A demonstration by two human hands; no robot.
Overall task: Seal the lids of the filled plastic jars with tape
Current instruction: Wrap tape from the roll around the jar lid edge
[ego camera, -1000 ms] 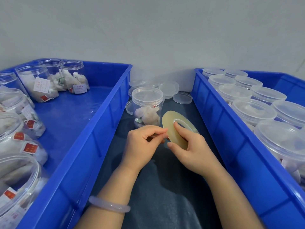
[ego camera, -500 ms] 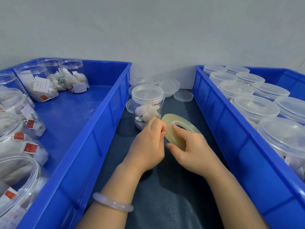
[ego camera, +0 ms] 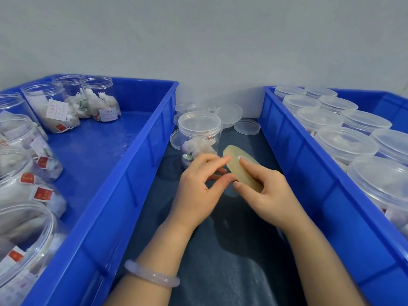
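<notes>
A yellowish roll of clear tape (ego camera: 234,161) is held on edge in my right hand (ego camera: 268,191), forefinger through its core and thumb under its rim. My left hand (ego camera: 198,186) is right beside the roll, its forefinger tip touching the roll's rim and its thumb close to my right thumb; whether it pinches a tape end is unclear. Just behind my left hand stands a filled clear plastic jar (ego camera: 199,138) with its lid on, on the dark mat (ego camera: 220,261) between two bins.
A blue bin (ego camera: 123,173) on the left holds several filled jars with labels. A blue bin (ego camera: 309,173) on the right holds several lidded jars. Loose clear lids (ego camera: 246,127) lie behind the jar by the wall.
My left hand has shifted from covering the roll's left edge to spreading its fingers, forefinger on the rim. The roll has tilted a little more edge-on. The jar has not moved.
</notes>
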